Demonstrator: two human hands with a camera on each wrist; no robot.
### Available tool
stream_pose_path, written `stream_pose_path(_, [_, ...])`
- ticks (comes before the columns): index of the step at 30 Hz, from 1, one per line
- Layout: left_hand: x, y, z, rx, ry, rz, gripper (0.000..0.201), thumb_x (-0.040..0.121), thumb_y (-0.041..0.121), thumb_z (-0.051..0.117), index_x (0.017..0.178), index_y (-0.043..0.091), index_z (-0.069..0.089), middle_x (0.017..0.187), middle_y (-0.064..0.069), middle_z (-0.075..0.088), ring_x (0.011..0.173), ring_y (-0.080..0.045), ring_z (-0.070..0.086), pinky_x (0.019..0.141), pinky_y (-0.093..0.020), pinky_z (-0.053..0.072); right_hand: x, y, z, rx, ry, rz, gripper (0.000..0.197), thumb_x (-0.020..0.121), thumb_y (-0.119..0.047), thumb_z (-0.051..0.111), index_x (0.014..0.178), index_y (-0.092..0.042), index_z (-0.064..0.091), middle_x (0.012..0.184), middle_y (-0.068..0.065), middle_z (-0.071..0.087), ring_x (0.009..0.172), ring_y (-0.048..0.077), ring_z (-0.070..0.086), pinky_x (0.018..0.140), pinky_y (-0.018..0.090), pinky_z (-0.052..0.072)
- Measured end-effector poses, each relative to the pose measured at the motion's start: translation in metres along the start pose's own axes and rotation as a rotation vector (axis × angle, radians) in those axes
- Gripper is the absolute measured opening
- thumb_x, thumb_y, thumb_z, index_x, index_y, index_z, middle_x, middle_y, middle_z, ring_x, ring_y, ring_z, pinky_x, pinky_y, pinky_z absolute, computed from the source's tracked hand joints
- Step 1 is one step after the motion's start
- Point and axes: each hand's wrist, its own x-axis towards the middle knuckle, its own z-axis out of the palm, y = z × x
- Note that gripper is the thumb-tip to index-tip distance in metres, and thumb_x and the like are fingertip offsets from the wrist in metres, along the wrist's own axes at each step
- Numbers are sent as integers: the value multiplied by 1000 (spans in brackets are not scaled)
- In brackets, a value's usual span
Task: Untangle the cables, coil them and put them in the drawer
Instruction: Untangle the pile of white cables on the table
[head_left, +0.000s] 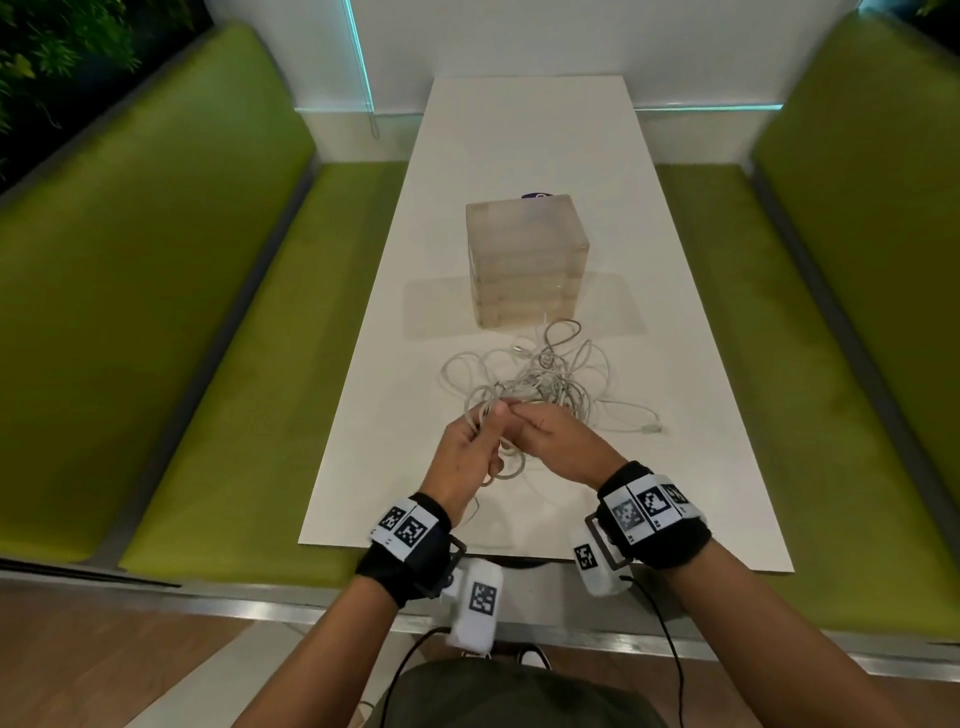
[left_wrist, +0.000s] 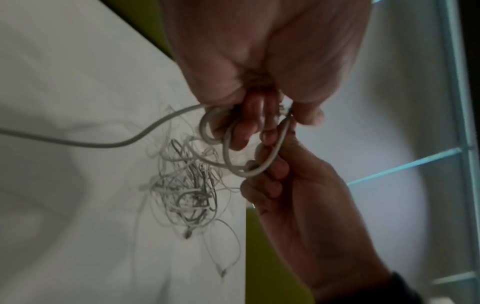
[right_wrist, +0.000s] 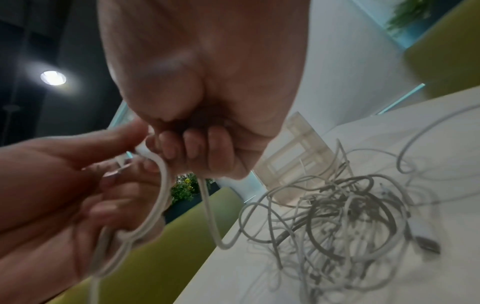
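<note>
Left hand (head_left: 470, 453) and right hand (head_left: 553, 444) both grip one looped white cable (left_wrist: 270, 158) above the near counter (head_left: 727, 467). Tangled cables (head_left: 545, 379) lie before the translucent drawer unit (head_left: 527, 260).

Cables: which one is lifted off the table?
The thick white cable looped between both hands; the other cables lie tangled on the table.
</note>
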Motion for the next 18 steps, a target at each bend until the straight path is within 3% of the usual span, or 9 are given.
stream_pose_path(3, [2, 0, -2, -47, 14, 51, 33, 98, 34, 43, 101, 15, 70, 68, -5, 60, 55, -11, 48, 51, -19, 36, -3, -4, 4, -35, -54, -18, 33, 101, -24, 40, 74, -23, 58, 61, -15, 55, 56, -4, 50, 60, 11, 37])
stream_pose_path(5, [1, 1, -5, -95, -14, 77, 34, 99, 30, 42, 94, 12, 70, 64, -11, 63, 55, -16, 51, 51, -19, 37, -2, -3, 5, -59, -75, -14, 33, 101, -23, 39, 78, -18, 62, 66, -10, 55, 57, -2, 49, 61, 10, 38])
stream_pose_path(7, [0, 6, -12, -159, 9, 70, 33, 97, 32, 43, 82, 14, 67, 60, -6, 61, 50, -15, 49, 50, -19, 38, 0, 3, 5, -99, -108, 6, 31, 101, -21, 39, 76, -26, 58, 68, -2, 53, 57, 1, 46, 61, 13, 37])
stream_pose_path(9, [0, 16, -25, -278, 66, 65, 31, 90, 37, 46, 73, 15, 61, 59, 4, 57, 43, -10, 44, 47, -18, 37, 1, 15, 2, -128, -142, 55, 32, 100, -17, 39, 73, -27, 53, 66, -8, 50, 57, -1, 45, 59, 12, 36])
stream_pose_path(14, [-5, 52, -65, -554, 159, 188, 27, 87, 40, 45, 76, 16, 47, 59, 9, 45, 41, -5, 30, 44, -18, 35, -2, 48, -13, -101, -6, 153, 32, 98, -4, 39, 72, -16, 53, 60, -15, 49, 53, -6, 47, 56, 13, 37])
stream_pose_path(18, [-7, 57, -76, -482, 246, 193, 28, 92, 41, 45, 78, 17, 50, 56, 10, 44, 42, -6, 31, 44, -20, 36, 6, 50, -18, -81, 71, 152, 31, 97, -7, 40, 72, -15, 56, 62, -13, 47, 55, -4, 46, 58, 14, 37])
